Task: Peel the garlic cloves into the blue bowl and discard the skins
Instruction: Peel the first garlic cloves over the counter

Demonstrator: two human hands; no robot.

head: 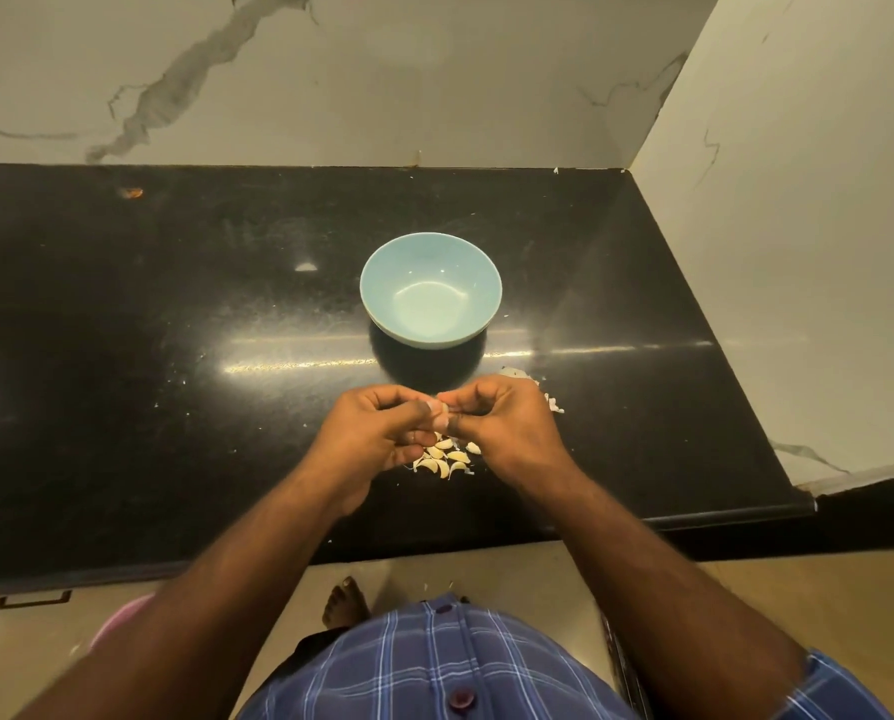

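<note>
Peeling is the step in hand, I judge: my left hand (pixel 382 428) and right hand (pixel 507 423) meet above the glossy black stone surface (pixel 174 330), the fingers of both curled and pinching one small pale garlic clove (pixel 439 410) between them. Whether its skin has loosened I cannot tell. Next, I reckon, comes stripping the skin and dropping the clove forward into the round pale-blue ceramic bowl (pixel 382 309), which looks empty. The heap of cream, crescent-shaped unpeeled cloves (pixel 444 459) lies just beneath my hands; papery white skins (pixel 551 400) sit beside the right one.
</note>
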